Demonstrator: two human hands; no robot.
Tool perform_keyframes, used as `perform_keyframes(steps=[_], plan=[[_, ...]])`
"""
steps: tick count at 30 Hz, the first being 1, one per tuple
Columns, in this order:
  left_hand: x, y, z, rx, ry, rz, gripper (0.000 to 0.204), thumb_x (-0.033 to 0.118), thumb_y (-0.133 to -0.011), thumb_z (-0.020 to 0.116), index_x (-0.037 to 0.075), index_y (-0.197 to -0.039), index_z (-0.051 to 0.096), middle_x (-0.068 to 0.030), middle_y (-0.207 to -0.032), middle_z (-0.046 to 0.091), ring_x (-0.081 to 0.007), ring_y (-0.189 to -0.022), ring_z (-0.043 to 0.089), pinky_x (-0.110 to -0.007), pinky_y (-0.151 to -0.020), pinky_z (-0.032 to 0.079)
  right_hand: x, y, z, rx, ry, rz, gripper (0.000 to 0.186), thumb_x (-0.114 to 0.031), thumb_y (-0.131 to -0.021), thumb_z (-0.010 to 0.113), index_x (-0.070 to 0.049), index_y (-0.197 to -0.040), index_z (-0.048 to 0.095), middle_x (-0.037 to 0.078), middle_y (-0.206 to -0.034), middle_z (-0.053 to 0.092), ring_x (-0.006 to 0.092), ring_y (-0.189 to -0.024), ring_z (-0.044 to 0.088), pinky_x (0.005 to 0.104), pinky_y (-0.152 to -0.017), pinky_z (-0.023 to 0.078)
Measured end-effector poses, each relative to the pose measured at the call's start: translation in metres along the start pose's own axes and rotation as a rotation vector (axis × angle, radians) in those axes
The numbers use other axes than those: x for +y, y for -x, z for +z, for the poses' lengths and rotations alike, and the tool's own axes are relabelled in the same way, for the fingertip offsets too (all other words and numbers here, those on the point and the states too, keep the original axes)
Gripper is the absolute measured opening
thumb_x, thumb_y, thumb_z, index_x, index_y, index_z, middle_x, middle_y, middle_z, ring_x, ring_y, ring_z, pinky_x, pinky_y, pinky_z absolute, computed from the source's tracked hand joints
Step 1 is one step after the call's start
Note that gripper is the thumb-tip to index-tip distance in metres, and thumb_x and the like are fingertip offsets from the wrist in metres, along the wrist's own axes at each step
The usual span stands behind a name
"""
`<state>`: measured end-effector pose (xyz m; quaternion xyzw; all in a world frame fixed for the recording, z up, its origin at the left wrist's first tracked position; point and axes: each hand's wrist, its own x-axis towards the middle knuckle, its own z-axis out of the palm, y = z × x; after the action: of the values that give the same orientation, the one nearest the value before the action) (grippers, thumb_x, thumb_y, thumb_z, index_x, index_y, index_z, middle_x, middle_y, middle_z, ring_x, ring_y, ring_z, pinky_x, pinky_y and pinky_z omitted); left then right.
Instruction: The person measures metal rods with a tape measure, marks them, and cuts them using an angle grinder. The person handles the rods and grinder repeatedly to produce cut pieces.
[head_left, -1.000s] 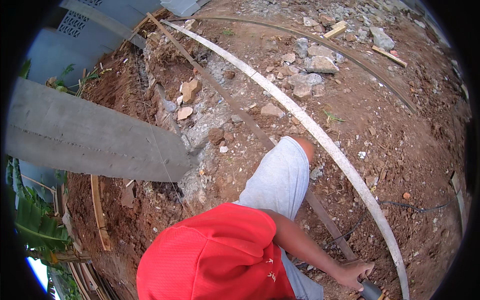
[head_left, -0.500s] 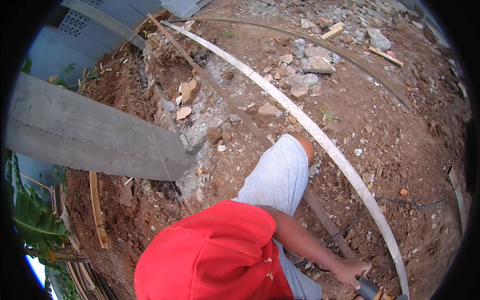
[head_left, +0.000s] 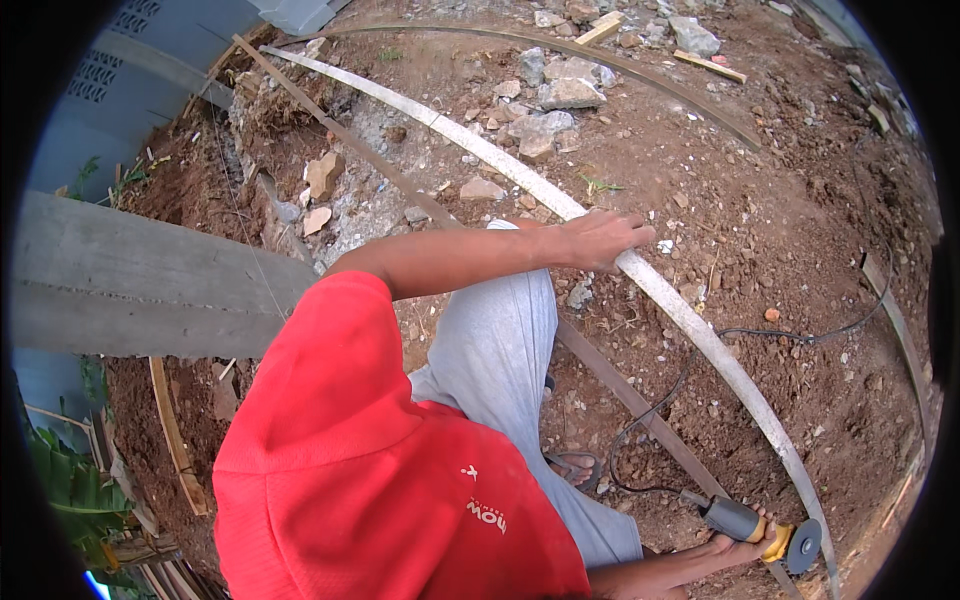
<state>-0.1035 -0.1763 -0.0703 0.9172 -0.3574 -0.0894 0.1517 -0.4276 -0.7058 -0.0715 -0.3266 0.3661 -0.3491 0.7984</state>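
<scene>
My left hand (head_left: 610, 238) is closed over a long, white-speckled strip (head_left: 700, 335), its fingers curled across the strip's upper face. Down at the lower right, my right hand (head_left: 745, 548) grips an angle grinder (head_left: 738, 520) with a dark grey body and a yellow head. Its round disc (head_left: 803, 547) is at the edge of the strip's near end; whether they touch I cannot tell. A black cord (head_left: 630, 484) runs from the grinder's rear over the soil.
A brown bar (head_left: 640, 405) lies beside my leg, and another curved bar (head_left: 640, 75) lies farther off. A concrete post (head_left: 150, 270) stands at left. Broken stones (head_left: 570, 93) and wood pieces (head_left: 710, 67) litter the reddish soil. A thin string (head_left: 245, 235) passes by the post.
My left hand has left the grinder and moved up and away to the white strip. The grinder, in my right hand, now shows more fully, and the whole view has shifted.
</scene>
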Motion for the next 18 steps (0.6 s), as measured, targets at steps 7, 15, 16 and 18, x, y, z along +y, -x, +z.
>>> perform_keyframes(steps=[7,15,16,18], plan=[[-0.022,-0.029,-0.027,-0.032,0.198,0.214,0.045,0.047,-0.082,0.089,0.005,-0.085,0.073,-0.0048,-0.073,0.071,-0.0272,-0.072,0.072,-0.043,-0.067,0.055,-0.013,-0.007,-0.008,-0.045,-0.018,0.01,0.026,-0.009,-0.086,0.075,0.004,-0.106,0.066,0.013,-0.096,0.071,0.0269,-0.089,0.071,0.0425,-0.09,0.062],[-0.007,-0.107,-0.021,-0.461,0.524,-0.205,0.066,0.072,-0.084,0.078,0.007,-0.074,0.077,-0.006,-0.061,0.066,-0.0211,-0.062,0.068,-0.04,-0.057,0.053,-0.013,-0.007,-0.01,-0.094,0.024,0.039,0.026,-0.01,-0.087,0.076,0.005,-0.107,0.067,0.013,-0.097,0.073,0.0269,-0.092,0.072,0.0434,-0.094,0.062],[-0.008,-0.103,-0.018,-0.432,0.481,-0.159,0.068,0.074,-0.083,0.077,0.007,-0.075,0.078,-0.0073,-0.061,0.066,-0.023,-0.064,0.07,-0.041,-0.059,0.054,-0.013,-0.003,-0.007,-0.081,0.034,0.041,0.026,-0.01,-0.087,0.076,0.005,-0.107,0.067,0.013,-0.097,0.073,0.0271,-0.091,0.072,0.0433,-0.094,0.062],[0.002,-0.094,-0.02,-0.319,0.219,-0.084,0.071,0.077,-0.082,0.076,0.006,-0.085,0.078,-0.0104,-0.068,0.069,-0.0291,-0.07,0.072,-0.045,-0.065,0.056,-0.008,0.007,0.0,-0.048,0.025,0.026,0.026,-0.009,-0.087,0.076,0.005,-0.107,0.067,0.013,-0.096,0.072,0.0275,-0.09,0.072,0.0431,-0.093,0.062]])
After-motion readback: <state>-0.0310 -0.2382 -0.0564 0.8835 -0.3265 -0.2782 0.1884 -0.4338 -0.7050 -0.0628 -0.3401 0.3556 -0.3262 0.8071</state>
